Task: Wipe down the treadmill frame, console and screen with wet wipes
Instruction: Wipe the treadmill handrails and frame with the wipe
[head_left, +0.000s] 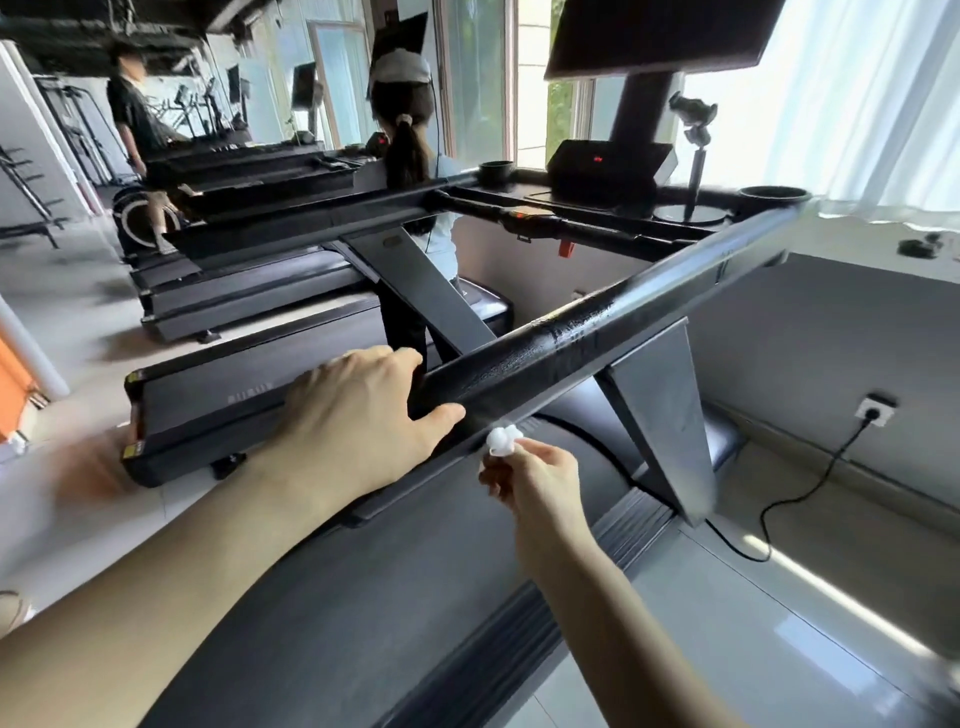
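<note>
person with ponytail (402, 150) ahead | wall socket (877, 413) right | black cable (831, 467) plugged in

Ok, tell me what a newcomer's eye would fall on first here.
The black handrail cuts diagonally across the middle, its near end held by the left hand, while the right hand pinches a small balled white wipe at its lower edge. At top right the dark screen looms above the console. A person with a ponytail stands beyond, upper centre.
</note>
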